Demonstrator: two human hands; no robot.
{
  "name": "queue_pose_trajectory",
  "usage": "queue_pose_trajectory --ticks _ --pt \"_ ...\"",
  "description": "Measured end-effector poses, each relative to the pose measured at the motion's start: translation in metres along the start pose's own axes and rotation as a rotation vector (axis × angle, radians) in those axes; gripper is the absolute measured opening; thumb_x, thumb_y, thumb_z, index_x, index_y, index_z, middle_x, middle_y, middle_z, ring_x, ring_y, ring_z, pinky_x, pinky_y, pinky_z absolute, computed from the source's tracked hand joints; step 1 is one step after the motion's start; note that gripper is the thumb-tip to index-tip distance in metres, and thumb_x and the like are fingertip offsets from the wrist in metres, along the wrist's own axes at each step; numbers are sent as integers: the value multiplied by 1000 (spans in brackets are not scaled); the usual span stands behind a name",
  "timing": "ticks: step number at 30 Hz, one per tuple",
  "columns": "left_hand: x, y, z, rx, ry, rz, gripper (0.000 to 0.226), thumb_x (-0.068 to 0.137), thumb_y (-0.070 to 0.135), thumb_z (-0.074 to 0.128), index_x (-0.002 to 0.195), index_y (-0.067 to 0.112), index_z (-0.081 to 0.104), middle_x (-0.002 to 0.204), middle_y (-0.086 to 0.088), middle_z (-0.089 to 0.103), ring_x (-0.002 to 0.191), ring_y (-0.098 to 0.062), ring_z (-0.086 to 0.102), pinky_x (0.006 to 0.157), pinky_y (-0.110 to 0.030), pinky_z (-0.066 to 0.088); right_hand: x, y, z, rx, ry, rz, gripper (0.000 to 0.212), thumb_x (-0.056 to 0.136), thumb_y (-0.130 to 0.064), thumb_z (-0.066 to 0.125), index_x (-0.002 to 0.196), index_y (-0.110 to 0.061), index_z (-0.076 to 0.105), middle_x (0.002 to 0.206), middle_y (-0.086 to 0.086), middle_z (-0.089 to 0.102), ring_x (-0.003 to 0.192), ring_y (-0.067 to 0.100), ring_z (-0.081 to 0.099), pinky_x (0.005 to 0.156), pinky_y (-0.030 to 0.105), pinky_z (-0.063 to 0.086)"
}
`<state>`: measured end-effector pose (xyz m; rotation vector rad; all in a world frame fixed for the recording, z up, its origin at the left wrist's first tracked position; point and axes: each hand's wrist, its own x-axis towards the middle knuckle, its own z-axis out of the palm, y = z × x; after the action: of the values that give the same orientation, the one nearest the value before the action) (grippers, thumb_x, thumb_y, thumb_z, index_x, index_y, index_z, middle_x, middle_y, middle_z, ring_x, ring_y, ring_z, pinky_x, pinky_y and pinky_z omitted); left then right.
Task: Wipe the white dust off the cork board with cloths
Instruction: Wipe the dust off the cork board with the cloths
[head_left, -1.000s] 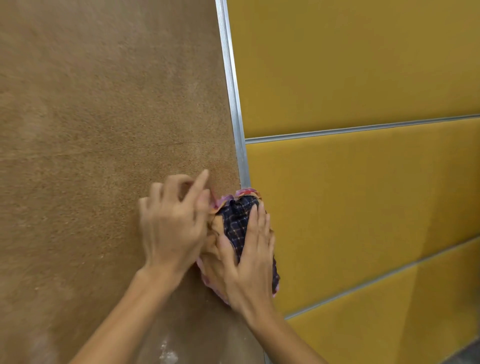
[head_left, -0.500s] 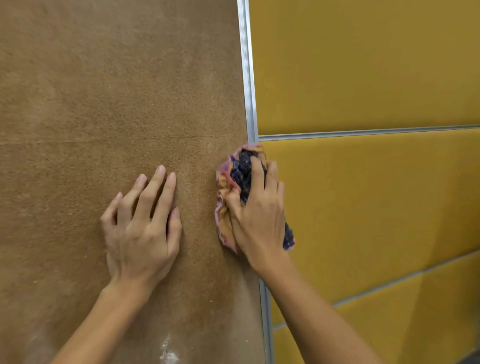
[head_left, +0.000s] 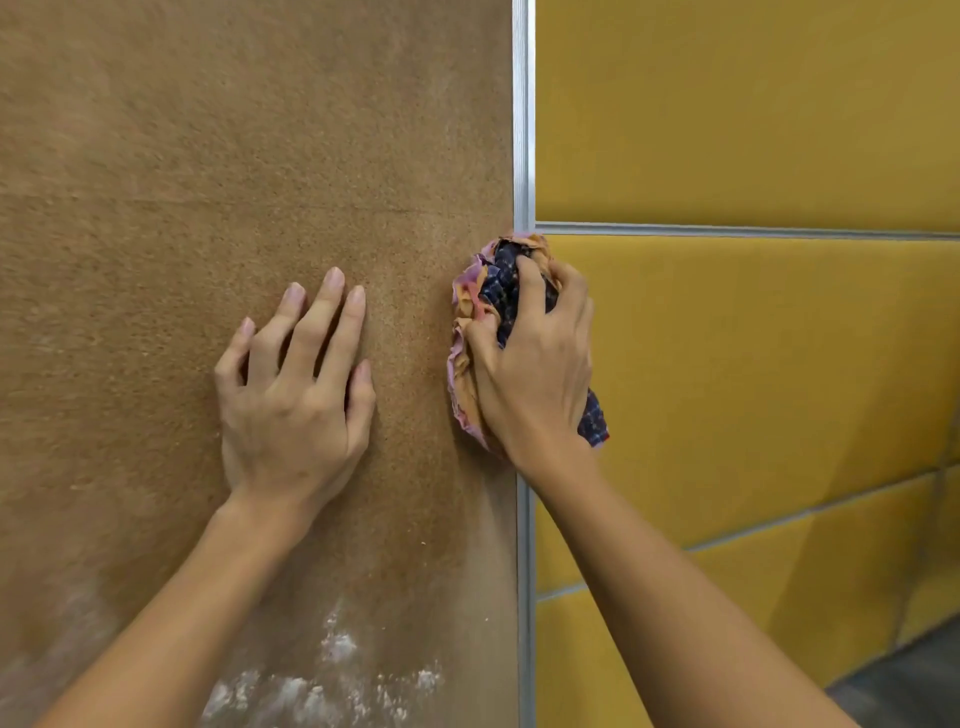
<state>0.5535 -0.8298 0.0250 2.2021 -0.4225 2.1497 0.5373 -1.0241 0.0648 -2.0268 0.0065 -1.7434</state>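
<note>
The cork board (head_left: 208, 156) runs out of view at the top, left and bottom; its upper left is soft and smeared. The white dust (head_left: 332, 680) near the board's bottom is cut off by the lower edge of the view. The right hand (head_left: 535, 374) covers most of the cloth (head_left: 470, 322) it grips; whether the wad is one piece or several cannot be told. Hand and cloth hide a stretch of the metal strip (head_left: 523, 130) along the board's right edge. The palm of the left hand (head_left: 291, 395), flat to the board, is unseen. Both forearms (head_left: 675, 597) are cut off below. The floor (head_left: 914, 686) at lower right is a dark blur.
</note>
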Motion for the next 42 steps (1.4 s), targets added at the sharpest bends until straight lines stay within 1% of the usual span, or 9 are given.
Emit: queue_pose_trajectory --ticks 9,14,19,22,26,30,34,39,42 --pt "-1 0 1 16 -10 -16 52 107 36 40 158 26 36 165 4 33 148 -23 36 116 -47 26 -202 64 -2 -38 -197 91 59 84 -30 57 139 -9 53 137 16 45 122 33 48 93 47 54" --pt "-2 4 -11 -43 -48 -16 51 107 35 43 157 26 39 166 1 31 152 -23 29 121 -47 18 -202 67 -23 36 -244 61 52 88 -24 50 139 -12 54 139 11 42 124 29 45 95 44 53" --pt "-49 11 -31 -69 4 -30 44 106 28 53 150 22 51 160 -2 42 148 -24 39 121 -51 21 -135 35 -23 186 -124 -205 46 91 -3 63 137 -2 59 146 17 45 133 33 47 115 32 37" --pt "-81 9 -38 -51 28 -52 43 105 25 57 147 22 54 157 -1 47 143 -23 45 118 -52 27 -115 14 -7 148 -123 -385 48 98 -27 66 142 -8 58 151 17 48 139 31 48 114 44 41" --pt "-111 -2 -42 -30 -13 -70 44 106 26 57 149 20 52 157 -1 46 144 -23 45 118 -52 27 -176 22 21 45 -134 -407 61 97 -44 64 149 -18 50 158 5 42 147 27 39 117 57 33" --pt "-148 -15 -39 4 -76 -66 45 106 27 57 150 19 51 158 -2 44 145 -24 43 118 -51 27 -289 73 25 -96 -343 -613 69 99 -46 54 159 -24 26 171 -5 11 152 23 24 127 50 10" --pt "-158 -24 -35 39 -68 -11 46 106 30 58 150 20 51 158 -1 43 145 -24 42 115 -51 30 -276 90 18 -112 -372 -727 62 106 -40 48 160 -23 24 171 -2 10 156 20 20 124 54 16" --pt "-161 -21 -28 32 -41 -44 48 105 30 58 151 21 49 158 -2 44 147 -23 39 117 -49 25 -198 65 35 36 -100 -396 56 106 -35 39 155 -9 30 161 11 32 154 29 22 126 49 18" --pt "-162 -21 -24 23 -29 -46 48 106 28 57 152 20 47 159 -2 42 149 -22 35 120 -47 20 -234 72 42 122 -89 -233 56 108 -35 34 155 -7 26 162 15 29 156 28 17 125 48 23"
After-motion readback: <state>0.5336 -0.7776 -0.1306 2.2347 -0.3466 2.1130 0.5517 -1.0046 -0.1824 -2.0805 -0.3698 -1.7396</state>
